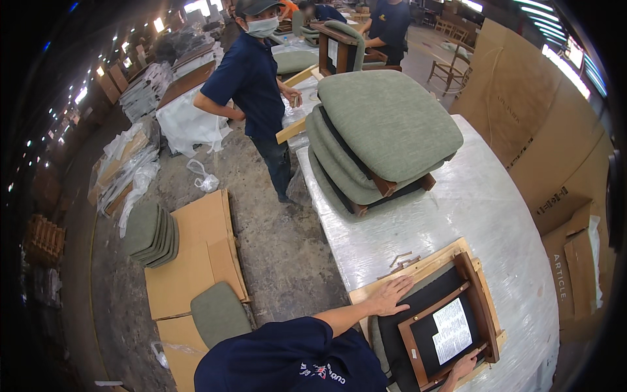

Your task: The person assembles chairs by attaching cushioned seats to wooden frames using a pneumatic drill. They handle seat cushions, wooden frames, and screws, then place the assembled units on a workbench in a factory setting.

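Farthest left, well apart from the table [503, 189], a floor stack [150, 232] of green pads sits on the cardboard [179, 281] spread over the floor. Nearer the table's left edge, a single pad [221, 313] lies flat, partly on that cardboard. Past it, a co-worker [245, 85] in a mask and a navy shirt stands by the left edge of the table, toward its far end, one arm bent at the waist.

My own navy sleeve [300, 336] reaches in over the table's left edge, at the near end. On the far half of the table rises a tall stack [385, 124] of green seats with brown wood showing below. My left hand [388, 297] is open on the near part of the table, palm down, fingers spread where the pale board [428, 266] meets the seat's rim. A few thin sticks [403, 261] lie just beside that board, on the table.

The seat [405, 323] rests upside down on the board, at the table's near end, black underside up, with a brown frame [483, 307] and a white label [452, 331]. My right hand [464, 366] is at the frame's near corner; its fingers are bent, but I cannot tell whether they grip anything. Beyond the table's right edge stand large brown boxes [522, 98].
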Demonstrator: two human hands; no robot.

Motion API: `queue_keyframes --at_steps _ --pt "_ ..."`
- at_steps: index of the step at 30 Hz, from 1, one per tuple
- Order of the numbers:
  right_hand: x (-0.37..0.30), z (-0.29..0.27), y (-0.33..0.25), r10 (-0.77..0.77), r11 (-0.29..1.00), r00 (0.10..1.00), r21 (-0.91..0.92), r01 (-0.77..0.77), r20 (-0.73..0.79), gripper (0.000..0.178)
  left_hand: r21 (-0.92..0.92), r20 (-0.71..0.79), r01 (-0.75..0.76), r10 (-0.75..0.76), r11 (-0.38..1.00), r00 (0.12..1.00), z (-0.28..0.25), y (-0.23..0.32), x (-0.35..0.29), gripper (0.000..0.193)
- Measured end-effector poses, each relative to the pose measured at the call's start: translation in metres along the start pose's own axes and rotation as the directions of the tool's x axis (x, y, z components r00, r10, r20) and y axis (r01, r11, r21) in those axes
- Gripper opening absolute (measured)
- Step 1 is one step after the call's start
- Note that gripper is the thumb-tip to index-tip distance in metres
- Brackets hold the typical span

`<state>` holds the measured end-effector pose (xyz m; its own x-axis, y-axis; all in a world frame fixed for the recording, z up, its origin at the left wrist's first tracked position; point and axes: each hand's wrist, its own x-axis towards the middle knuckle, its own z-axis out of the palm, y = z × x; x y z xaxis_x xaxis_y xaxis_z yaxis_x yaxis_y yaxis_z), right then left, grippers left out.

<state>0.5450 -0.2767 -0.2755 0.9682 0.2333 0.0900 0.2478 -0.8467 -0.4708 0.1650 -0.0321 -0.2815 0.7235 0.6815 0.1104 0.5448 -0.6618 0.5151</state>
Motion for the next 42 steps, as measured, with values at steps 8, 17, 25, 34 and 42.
queue_keyframes --at_steps 8,17,25,34,42 --pt "-0.001 0.009 -0.005 0.010 0.999 0.999 0.033 -0.011 0.030 0.077 -0.003 -0.023 -0.011 0.011 1.000 1.000 -0.004 -0.008 0.004 0.081" --pt "-0.001 0.008 -0.006 0.024 0.997 0.999 0.067 -0.026 0.028 0.079 -0.003 -0.018 -0.008 0.008 1.000 1.000 -0.004 -0.007 0.004 0.081" --pt "0.000 0.010 -0.006 0.036 0.998 0.999 0.052 -0.037 0.003 0.078 -0.010 -0.011 -0.007 0.006 1.000 1.000 -0.005 -0.007 0.004 0.080" --pt "-0.001 0.010 -0.004 0.034 0.997 0.999 0.068 -0.035 0.015 0.078 -0.003 -0.026 -0.010 0.010 1.000 1.000 -0.001 -0.008 0.004 0.080" --pt "0.003 0.013 -0.001 0.047 0.999 0.999 0.023 -0.047 -0.009 0.078 -0.007 -0.017 -0.005 0.004 1.000 1.000 -0.002 -0.008 0.004 0.080"
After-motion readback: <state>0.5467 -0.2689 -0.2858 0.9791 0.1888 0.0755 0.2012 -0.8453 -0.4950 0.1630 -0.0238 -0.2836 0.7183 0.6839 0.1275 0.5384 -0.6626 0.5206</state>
